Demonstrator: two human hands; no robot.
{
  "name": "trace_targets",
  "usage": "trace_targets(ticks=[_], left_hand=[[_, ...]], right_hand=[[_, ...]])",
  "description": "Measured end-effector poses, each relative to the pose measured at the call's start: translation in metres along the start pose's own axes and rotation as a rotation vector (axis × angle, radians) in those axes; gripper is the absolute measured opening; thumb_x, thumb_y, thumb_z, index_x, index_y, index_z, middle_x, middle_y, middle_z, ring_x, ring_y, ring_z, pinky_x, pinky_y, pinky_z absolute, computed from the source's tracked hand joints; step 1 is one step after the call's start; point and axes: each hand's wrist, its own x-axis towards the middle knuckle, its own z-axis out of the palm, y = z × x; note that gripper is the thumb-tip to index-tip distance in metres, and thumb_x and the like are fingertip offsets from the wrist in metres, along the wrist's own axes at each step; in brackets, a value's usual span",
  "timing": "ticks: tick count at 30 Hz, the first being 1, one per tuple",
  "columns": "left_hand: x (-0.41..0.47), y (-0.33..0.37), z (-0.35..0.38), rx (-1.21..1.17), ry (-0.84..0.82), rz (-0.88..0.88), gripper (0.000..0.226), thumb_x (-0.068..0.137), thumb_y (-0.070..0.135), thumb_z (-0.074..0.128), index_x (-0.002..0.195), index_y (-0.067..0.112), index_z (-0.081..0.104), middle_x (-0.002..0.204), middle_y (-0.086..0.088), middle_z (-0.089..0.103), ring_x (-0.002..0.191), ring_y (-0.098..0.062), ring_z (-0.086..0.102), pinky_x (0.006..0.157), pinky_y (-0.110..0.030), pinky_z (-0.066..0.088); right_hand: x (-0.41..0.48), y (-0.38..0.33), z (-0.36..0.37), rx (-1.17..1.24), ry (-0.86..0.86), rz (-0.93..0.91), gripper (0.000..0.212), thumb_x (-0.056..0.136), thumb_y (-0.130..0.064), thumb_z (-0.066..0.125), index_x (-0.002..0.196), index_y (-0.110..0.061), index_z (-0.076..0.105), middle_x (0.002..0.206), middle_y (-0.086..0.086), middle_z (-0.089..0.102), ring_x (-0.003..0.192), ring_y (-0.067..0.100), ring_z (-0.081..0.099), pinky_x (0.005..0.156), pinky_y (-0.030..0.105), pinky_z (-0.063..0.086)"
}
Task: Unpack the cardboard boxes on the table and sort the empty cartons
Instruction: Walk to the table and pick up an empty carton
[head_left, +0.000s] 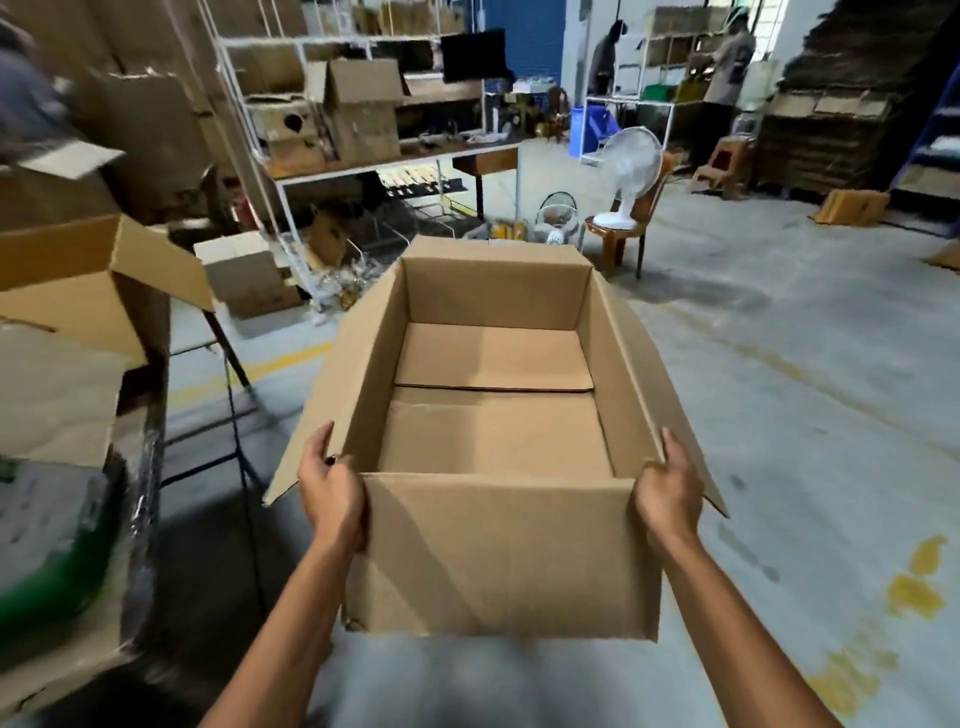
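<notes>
Cardboard fills the middle of the view: an open brown carton (498, 551) held up in front of the person, above the floor and just right of the table (140, 519). Its underside is hidden, and its far flap partly covers the things behind it. The left hand (332, 499) grips the near left corner and the right hand (667, 499) grips the near right corner, each with the thumb lying up along the side wall. The fingers curl round the corners, so their tips are mostly out of sight. The left edge of the view is blurred, and a green rounded object (62, 561) on the table is cut off and cannot be identified.

Inside the carton there are only its own bottom flaps, the far one overlapping the near one. All four top flaps stand open, the side ones splayed outward. A second open box (78, 291) sits on the table to the left, its contents not visible.

Below is a grey concrete floor (779, 415) with worn yellow paint marks (914, 587). White metal shelving (363, 166) behind holds more boxes. A white pedestal fan (631, 166) stands on a wooden chair (618, 234). Dark stacks of flattened cardboard (831, 130) rise at the right, and two people (730, 57) stand far back, indistinct.
</notes>
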Motion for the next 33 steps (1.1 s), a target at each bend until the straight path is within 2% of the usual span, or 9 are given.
trace_targets(ticks=[5,8,10,13,16,17,20,24,33], left_hand=[[0.043,0.003,0.023,-0.065,0.144,0.006,0.059,0.087,-0.014,0.045,0.142,0.006,0.049,0.144,-0.012,0.052,0.13,-0.022,0.048,0.107,-0.022,0.036],[0.089,-0.002,0.037,-0.037,0.2,0.023,0.058,0.087,-0.012,0.047,0.142,0.006,0.048,0.143,-0.01,0.051,0.124,-0.017,0.048,0.091,-0.006,0.03],[0.123,-0.001,0.049,-0.046,0.241,0.037,0.057,0.087,-0.012,0.047,0.142,0.006,0.048,0.142,-0.009,0.051,0.122,-0.017,0.048,0.085,-0.001,0.028],[0.178,0.006,0.07,-0.057,0.295,0.051,0.056,0.087,-0.011,0.048,0.141,0.006,0.05,0.14,-0.007,0.053,0.104,0.002,0.045,0.078,0.004,0.026],[0.228,0.016,0.091,-0.088,0.337,0.097,0.056,0.086,-0.015,0.047,0.139,0.002,0.051,0.128,-0.002,0.052,0.08,0.018,0.044,0.07,0.011,0.025],[0.245,0.02,0.097,-0.09,0.352,0.114,0.058,0.085,-0.016,0.046,0.14,0.003,0.051,0.127,0.0,0.05,0.082,0.02,0.045,0.07,0.011,0.026],[0.298,0.029,0.112,-0.109,0.4,0.126,0.066,0.084,-0.016,0.044,0.144,0.01,0.048,0.138,0.004,0.048,0.112,0.01,0.044,0.081,0.01,0.028],[0.356,0.043,0.127,-0.127,0.46,0.183,0.068,0.082,-0.017,0.044,0.144,0.012,0.051,0.143,0.003,0.05,0.129,-0.002,0.042,0.094,0.006,0.029],[0.492,0.076,0.159,-0.085,0.698,0.346,0.063,0.084,-0.017,0.045,0.141,0.007,0.053,0.14,-0.003,0.054,0.127,-0.011,0.047,0.088,0.005,0.037]], right_hand=[[0.06,-0.024,0.069,0.049,-0.083,-0.082,0.053,0.098,-0.005,0.043,0.15,-0.019,0.044,0.152,0.006,0.047,0.136,0.032,0.046,0.109,0.037,0.036],[0.099,-0.047,0.119,0.081,-0.129,-0.14,0.049,0.101,-0.007,0.044,0.149,-0.015,0.045,0.15,0.008,0.048,0.135,0.034,0.047,0.108,0.038,0.037],[0.126,-0.067,0.155,0.104,-0.162,-0.176,0.048,0.101,-0.007,0.045,0.149,-0.015,0.046,0.15,0.008,0.049,0.134,0.033,0.048,0.107,0.037,0.037],[0.167,-0.102,0.209,0.121,-0.174,-0.206,0.047,0.101,-0.009,0.046,0.148,-0.016,0.047,0.149,0.008,0.051,0.134,0.032,0.048,0.108,0.036,0.037],[0.205,-0.143,0.259,0.14,-0.203,-0.238,0.047,0.102,-0.01,0.046,0.149,-0.016,0.046,0.148,0.009,0.051,0.134,0.033,0.048,0.109,0.037,0.037],[0.217,-0.157,0.275,0.148,-0.21,-0.255,0.047,0.102,-0.009,0.046,0.149,-0.015,0.046,0.148,0.01,0.051,0.133,0.033,0.049,0.108,0.037,0.037],[0.247,-0.197,0.315,0.168,-0.223,-0.307,0.048,0.102,-0.007,0.046,0.149,-0.014,0.046,0.146,0.012,0.053,0.131,0.034,0.051,0.106,0.036,0.038],[0.283,-0.243,0.368,0.222,-0.259,-0.357,0.048,0.102,-0.006,0.046,0.149,-0.013,0.045,0.145,0.014,0.053,0.131,0.034,0.051,0.104,0.035,0.038],[0.37,-0.366,0.526,0.358,-0.449,-0.457,0.05,0.103,-0.007,0.045,0.152,-0.017,0.041,0.149,0.011,0.049,0.133,0.031,0.049,0.108,0.036,0.037]])
